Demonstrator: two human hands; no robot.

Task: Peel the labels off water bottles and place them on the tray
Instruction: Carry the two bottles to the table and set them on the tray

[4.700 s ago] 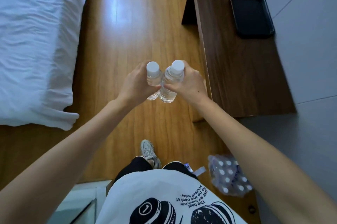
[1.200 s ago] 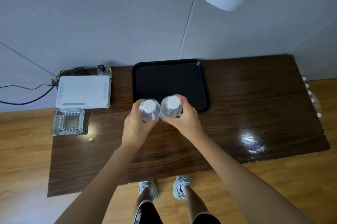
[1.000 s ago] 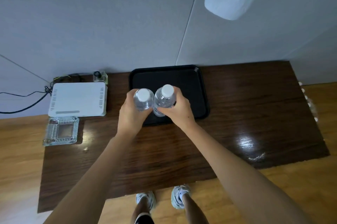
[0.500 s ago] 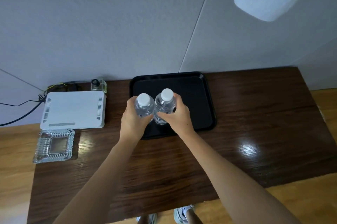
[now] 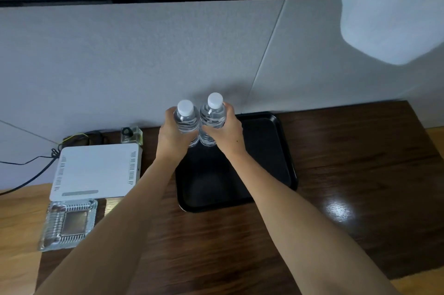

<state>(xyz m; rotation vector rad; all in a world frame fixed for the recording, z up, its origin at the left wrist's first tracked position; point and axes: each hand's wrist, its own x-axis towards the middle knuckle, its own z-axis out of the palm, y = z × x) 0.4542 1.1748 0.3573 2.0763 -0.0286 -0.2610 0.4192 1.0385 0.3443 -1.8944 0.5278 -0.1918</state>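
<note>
Two clear water bottles with white caps stand upright side by side, no labels showing on them. My left hand [image 5: 171, 137] grips the left bottle [image 5: 186, 121]; my right hand [image 5: 228, 130] grips the right bottle [image 5: 212, 118]. Both bottles are over the far left part of the black tray [image 5: 276, 162], which lies on the dark wooden table against the wall. My fingers hide the bottles' bases, so I cannot tell whether they touch the tray.
A white router [image 5: 96, 171] with cables sits left of the tray, a small glass bottle [image 5: 131, 134] behind it and a glass ashtray [image 5: 68, 225] in front. Bare table [image 5: 360, 174] extends right of the tray. The grey wall rises just behind.
Both hands have carried the bottles forward, from the tray's near left part to its far left part by the wall. The camera has moved closer to the table.
</note>
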